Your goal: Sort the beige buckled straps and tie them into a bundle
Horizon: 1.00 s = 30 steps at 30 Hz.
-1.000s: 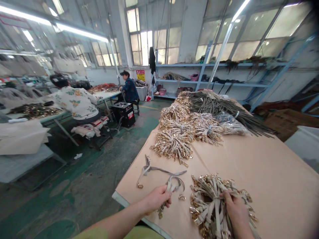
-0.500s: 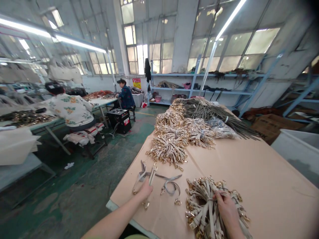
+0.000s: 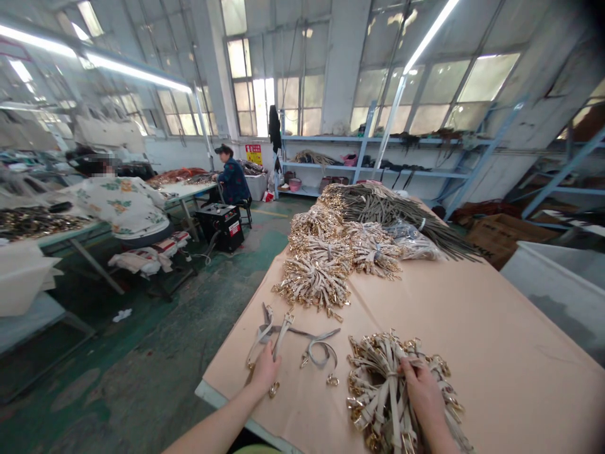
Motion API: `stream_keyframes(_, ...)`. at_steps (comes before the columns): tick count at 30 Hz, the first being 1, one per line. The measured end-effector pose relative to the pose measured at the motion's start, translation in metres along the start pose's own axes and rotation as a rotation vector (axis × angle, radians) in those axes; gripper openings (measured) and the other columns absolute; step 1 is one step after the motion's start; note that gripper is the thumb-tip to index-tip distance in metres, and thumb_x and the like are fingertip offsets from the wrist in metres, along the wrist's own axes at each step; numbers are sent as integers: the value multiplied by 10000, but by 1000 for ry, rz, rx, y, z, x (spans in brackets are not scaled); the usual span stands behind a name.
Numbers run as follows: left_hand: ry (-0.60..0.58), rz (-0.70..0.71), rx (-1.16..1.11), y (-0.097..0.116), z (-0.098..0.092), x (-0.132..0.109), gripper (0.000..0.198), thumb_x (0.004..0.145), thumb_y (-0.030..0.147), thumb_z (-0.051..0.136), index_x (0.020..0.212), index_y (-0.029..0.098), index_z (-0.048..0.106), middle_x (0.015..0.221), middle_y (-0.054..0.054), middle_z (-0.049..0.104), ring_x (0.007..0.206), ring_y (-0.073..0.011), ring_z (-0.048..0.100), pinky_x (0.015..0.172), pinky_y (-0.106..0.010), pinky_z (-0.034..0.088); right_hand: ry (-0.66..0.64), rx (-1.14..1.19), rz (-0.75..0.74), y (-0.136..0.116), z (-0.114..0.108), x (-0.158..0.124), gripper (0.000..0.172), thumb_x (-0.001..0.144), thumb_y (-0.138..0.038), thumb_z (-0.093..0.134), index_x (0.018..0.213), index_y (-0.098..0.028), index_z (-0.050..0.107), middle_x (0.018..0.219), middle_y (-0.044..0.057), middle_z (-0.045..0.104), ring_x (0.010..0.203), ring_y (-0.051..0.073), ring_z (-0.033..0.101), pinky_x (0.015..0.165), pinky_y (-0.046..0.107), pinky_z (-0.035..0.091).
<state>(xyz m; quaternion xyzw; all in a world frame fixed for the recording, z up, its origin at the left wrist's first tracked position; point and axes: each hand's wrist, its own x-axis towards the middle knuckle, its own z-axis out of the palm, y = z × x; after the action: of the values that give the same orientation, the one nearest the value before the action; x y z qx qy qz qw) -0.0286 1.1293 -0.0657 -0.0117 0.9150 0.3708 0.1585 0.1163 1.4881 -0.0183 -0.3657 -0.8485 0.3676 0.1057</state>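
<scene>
My left hand (image 3: 266,369) is closed around a light grey strap (image 3: 284,333) with a buckle at its upper end; a gold clasp shows below the hand. Beside it on the table lie more loose straps (image 3: 322,353), one curled with a metal clasp at its end. At the right, my right hand (image 3: 423,386) pinches a tied bundle of straps (image 3: 388,394), thumb and fingers near its bound middle. Gold clasps and buckles ring the bundle's outer ends.
The tan-covered table (image 3: 496,340) carries more strap bundles (image 3: 314,280), a heap of dark grey straps (image 3: 378,205) and a plastic bag (image 3: 416,243). A white bin (image 3: 553,277) stands to the right. Two people sit at another table, near a black machine (image 3: 222,227).
The view has shifted slightly, moving the scene a little left. My left hand still grips the strap and my right hand stays on the bundle.
</scene>
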Motion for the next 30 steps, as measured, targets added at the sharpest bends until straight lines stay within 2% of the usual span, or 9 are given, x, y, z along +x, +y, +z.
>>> stream_keyframes(5, 38, 126, 224, -6, -2, -7, 565, 768, 141, 420, 1314, 30, 324, 1343, -150, 404, 1254, -182, 349, 1052, -238, 222, -8, -10, -1, 3, 2, 1, 468, 760, -650, 304, 806, -236, 517, 800, 58, 634, 814, 262, 566, 729, 354, 385)
stream_keyframes(12, 27, 204, 257, 14, -10, -26, 554, 746, 151, 398, 1294, 74, 393, 1356, -126, 386, 1265, -184, 330, 1069, -265, 208, -13, -35, 19, -3, 0, -2, 474, 756, -661, 293, 796, -240, 506, 765, 45, 607, 777, 255, 558, 710, 349, 379)
stream_keyframes(20, -78, 277, 231, 26, 4, -54, 571, 737, 189, 393, 1300, 97, 409, 1376, -103, 369, 1269, -188, 331, 1074, -269, 221, 7, -26, -25, -2, 0, -3, 487, 757, -656, 291, 817, -228, 517, 778, 66, 618, 771, 254, 563, 702, 351, 394)
stream_keyframes(30, -160, 326, 241, 35, 16, -70, 551, 734, 189, 383, 1277, 115, 442, 1378, -89, 374, 1285, -186, 307, 1097, -293, 192, 9, -42, -23, 0, -6, -3, 459, 772, -630, 291, 798, -231, 516, 762, 57, 610, 755, 244, 564, 685, 337, 393)
